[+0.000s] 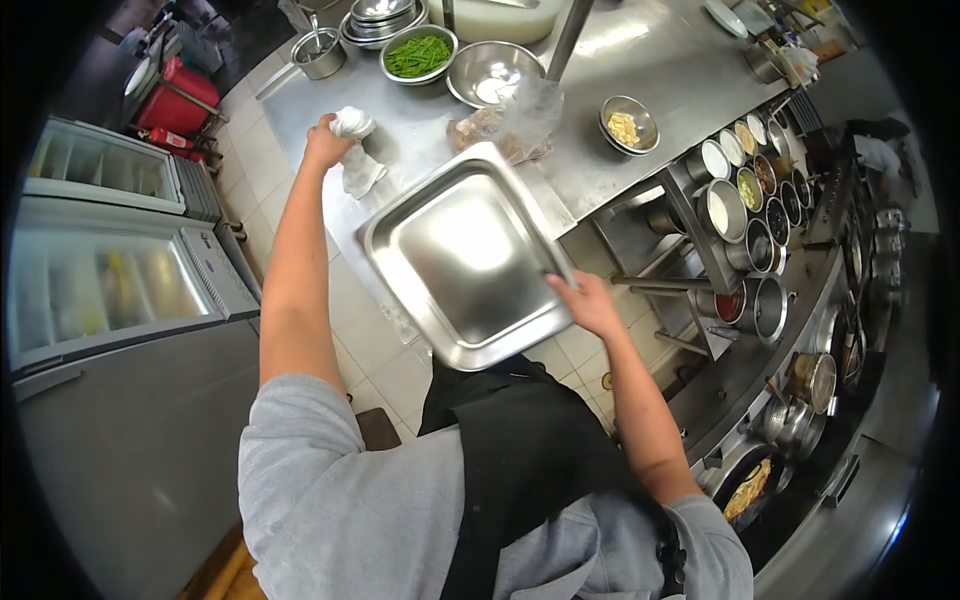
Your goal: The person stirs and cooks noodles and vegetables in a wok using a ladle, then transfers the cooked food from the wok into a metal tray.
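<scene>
My right hand [588,305] grips the rim of a rectangular stainless steel pan [455,295], thumb over the edge. The pan is tilted toward me in front of my apron, and its inside is bare and shiny. Out at the left end of the steel counter, my left hand [327,146] is closed on a crumpled white cloth [352,124], part of which hangs down. Just beyond the pan lies a clear plastic bag [505,130] with something brownish inside. Behind it are a steel bowl [495,72] and a bowl of cut green vegetables [418,56].
A bowl with yellow pieces [622,127] sits on the steel counter [600,60]. To the right, several round containers [727,210] fill a rack beside the stove, where a pan of food [748,490] stands. Glass-lidded freezers [120,280] line the left.
</scene>
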Available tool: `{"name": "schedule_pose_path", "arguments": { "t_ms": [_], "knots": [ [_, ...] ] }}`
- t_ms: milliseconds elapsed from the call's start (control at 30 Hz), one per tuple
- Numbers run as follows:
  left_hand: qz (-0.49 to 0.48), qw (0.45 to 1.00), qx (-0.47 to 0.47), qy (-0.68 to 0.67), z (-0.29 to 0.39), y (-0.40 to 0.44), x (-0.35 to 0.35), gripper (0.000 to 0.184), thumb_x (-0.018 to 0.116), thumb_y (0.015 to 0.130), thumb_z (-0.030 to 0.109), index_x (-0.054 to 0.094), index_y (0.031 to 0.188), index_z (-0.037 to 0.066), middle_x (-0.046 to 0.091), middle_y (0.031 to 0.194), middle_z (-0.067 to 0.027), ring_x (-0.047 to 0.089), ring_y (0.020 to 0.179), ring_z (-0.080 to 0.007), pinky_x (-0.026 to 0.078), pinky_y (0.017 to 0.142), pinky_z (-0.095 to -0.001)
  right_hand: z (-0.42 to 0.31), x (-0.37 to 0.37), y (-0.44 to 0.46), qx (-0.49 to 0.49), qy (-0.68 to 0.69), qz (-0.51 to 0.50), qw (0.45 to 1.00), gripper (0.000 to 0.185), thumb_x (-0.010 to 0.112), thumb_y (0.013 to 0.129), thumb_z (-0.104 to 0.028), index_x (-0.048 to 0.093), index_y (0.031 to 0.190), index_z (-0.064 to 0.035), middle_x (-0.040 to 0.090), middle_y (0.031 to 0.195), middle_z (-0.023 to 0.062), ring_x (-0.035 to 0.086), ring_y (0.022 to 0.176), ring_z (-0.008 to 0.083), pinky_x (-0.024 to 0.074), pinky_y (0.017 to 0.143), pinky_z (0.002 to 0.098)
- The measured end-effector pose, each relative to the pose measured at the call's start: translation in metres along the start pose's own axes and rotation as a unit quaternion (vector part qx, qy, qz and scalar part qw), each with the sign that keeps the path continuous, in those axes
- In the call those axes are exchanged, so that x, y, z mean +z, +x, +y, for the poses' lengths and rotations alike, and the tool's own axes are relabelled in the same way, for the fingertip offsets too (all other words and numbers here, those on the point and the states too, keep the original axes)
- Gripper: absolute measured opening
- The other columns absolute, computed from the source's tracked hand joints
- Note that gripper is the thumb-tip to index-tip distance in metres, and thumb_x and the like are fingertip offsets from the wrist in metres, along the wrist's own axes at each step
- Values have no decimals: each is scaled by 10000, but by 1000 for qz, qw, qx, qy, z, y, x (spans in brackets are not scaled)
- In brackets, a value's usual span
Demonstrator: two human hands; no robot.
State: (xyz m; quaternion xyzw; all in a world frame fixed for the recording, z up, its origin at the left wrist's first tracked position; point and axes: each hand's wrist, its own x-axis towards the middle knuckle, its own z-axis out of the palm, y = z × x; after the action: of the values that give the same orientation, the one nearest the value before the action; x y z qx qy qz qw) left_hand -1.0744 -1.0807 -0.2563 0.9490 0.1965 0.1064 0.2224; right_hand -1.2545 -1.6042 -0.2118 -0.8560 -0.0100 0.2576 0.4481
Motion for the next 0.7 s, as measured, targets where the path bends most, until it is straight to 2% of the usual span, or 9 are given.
{"name": "schedule_pose_path", "arguments": {
  "t_ms": [167, 267, 300, 333, 367, 467, 500, 567, 700],
  "knots": [
    [-137, 979, -43, -145, -30, -34, -27, 618, 620, 851, 525, 635, 1149, -16, 645, 1124, -260, 615, 1068, -364, 457, 931, -401, -43, 76, 43, -31, -5, -68, 997, 489, 588, 908, -464, 681, 924, 16, 648, 737, 215, 659, 732, 328, 498, 695, 417],
    [-32, 986, -133, -99, -50, -131, -55, 780, 528, 873, 640, 569, 1219, -58, 635, 1123, -286, 595, 1097, -374, 448, 924, -427, -36, 113, 68, -3, -45, -74, 996, 532, 584, 899, -492, 688, 925, 29, 652, 780, 257, 656, 804, 374, 497, 738, 431],
    [-19, 977, -194, -91, -77, -162, -44, 886, 496, 850, 710, 514, 1280, -64, 647, 1074, -269, 647, 1000, -346, 499, 838, -396, -34, 122, 73, -2, -37, -61, 997, 560, 567, 901, -511, 690, 905, 35, 649, 770, 269, 645, 803, 420, 500, 746, 467],
    [-133, 933, -291, -163, -77, -191, -50, 962, 475, 824, 762, 483, 1306, -70, 649, 993, -228, 690, 766, -279, 533, 641, -335, -31, 123, 77, 1, -32, -57, 998, 560, 567, 901, -511, 690, 905, 35, 649, 770, 269, 645, 803, 420, 500, 746, 467],
    [-165, 908, -341, -179, -67, -221, -48, 967, 479, 815, 770, 481, 1300, -67, 635, 923, -191, 628, 529, -207, 509, 475, -296, -31, 124, 81, -28, -36, -33, 998, 578, 556, 905, -518, 688, 893, 44, 645, 743, 265, 640, 780, 434, 501, 743, 479],
    [-186, 867, -335, -318, -15, -276, -47, 537, 612, 927, 396, 510, 1146, -84, 616, 819, -152, 565, 454, -179, 512, 402, -305, -55, 106, 79, -37, -68, 17, 997, 591, 509, 927, -527, 701, 876, 29, 650, 697, 249, 660, 708, 413, 533, 709, 476],
    [-191, 870, -328, -316, -21, -276, -39, 537, 612, 927, 396, 510, 1146, -84, 616, 819, -152, 565, 454, -179, 512, 402, -305, -62, 98, 76, -28, -126, 32, 991, 575, 491, 936, -520, 706, 868, 9, 660, 727, 242, 661, 727, 407, 529, 709, 476],
    [-177, 881, -266, -350, -29, -275, -19, 263, 581, 942, 158, 513, 1043, -75, 608, 799, -137, 564, 451, -181, 490, 370, -297, -81, 68, 65, -17, -241, 11, 970, 499, 453, 959, -443, 705, 868, -22, 681, 802, 215, 667, 781, 387, 526, 717, 476],
    [-199, 897, -240, -314, -15, -253, -26, 188, 553, 925, 94, 506, 996, -74, 614, 822, -153, 593, 497, -208, 491, 363, -316, -51, 45, 77, -133, -270, 134, 944, 306, 492, 918, -301, 678, 856, -66, 665, 832, 163, 666, 766, 353, 538, 642, 467]
  ]
}}
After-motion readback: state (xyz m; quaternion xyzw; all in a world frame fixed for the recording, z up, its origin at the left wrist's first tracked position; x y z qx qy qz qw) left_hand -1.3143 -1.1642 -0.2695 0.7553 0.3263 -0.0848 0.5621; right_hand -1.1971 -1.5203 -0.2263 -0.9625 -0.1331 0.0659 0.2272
